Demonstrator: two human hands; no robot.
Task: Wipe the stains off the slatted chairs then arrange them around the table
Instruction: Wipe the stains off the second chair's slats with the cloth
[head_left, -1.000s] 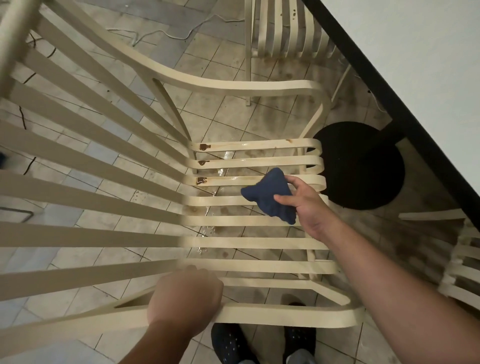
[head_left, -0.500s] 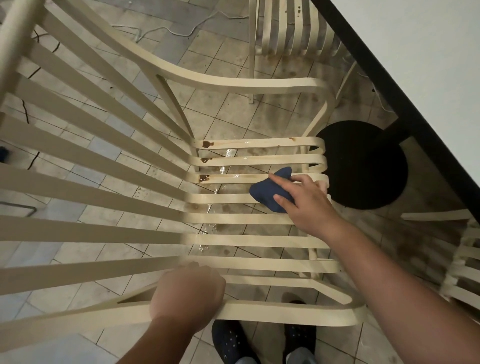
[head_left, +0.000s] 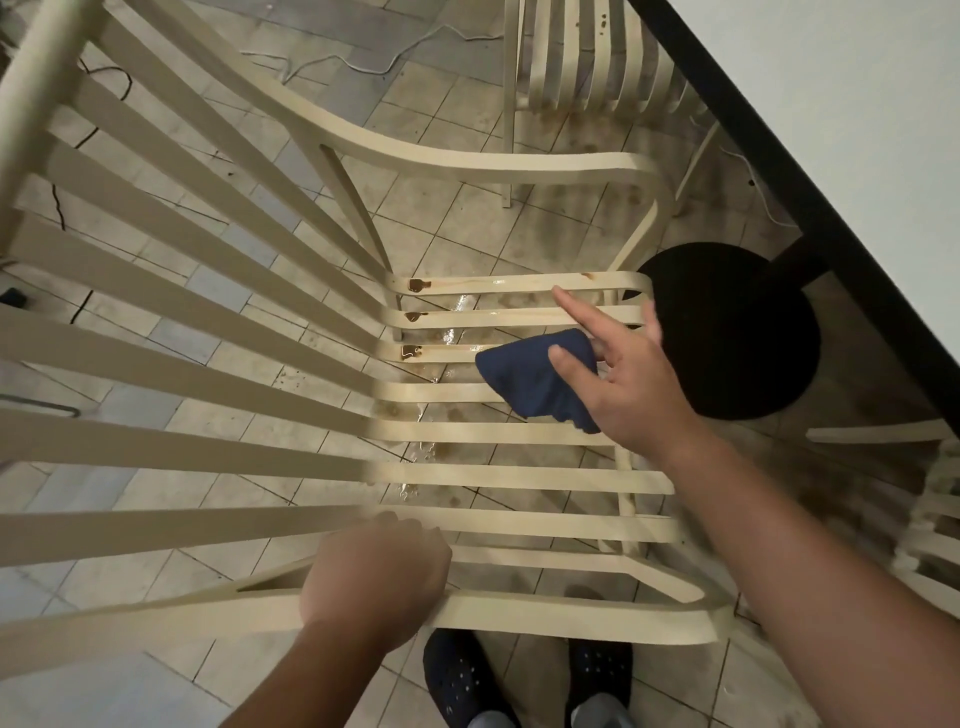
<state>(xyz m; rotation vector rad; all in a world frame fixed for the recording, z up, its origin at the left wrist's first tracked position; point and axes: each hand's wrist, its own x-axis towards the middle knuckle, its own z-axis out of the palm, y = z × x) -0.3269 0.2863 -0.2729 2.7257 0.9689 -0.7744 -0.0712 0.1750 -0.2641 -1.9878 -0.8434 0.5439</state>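
A cream slatted chair (head_left: 519, 478) stands below me, seen from its side. Brown stains (head_left: 415, 285) mark the left ends of three far seat slats, and those slats look wet. My right hand (head_left: 628, 384) holds a dark blue cloth (head_left: 524, 374) on the middle seat slats, thumb pinching it, index finger stretched straight toward the far slats. My left hand (head_left: 379, 577) grips the chair's near armrest. The white table (head_left: 831, 104) with a black edge is at the upper right.
The table's round black base (head_left: 737, 332) sits on the tiled floor just beyond the chair. A second slatted chair (head_left: 587, 57) stands at the top, another (head_left: 930, 525) at the right edge. White cables (head_left: 363, 57) lie on the floor. My shoes (head_left: 462, 680) are below the armrest.
My right hand brought the cloth down onto the seat slats, then shifted slightly toward the far slats and straightened its index finger. The left hand kept its grip on the armrest.
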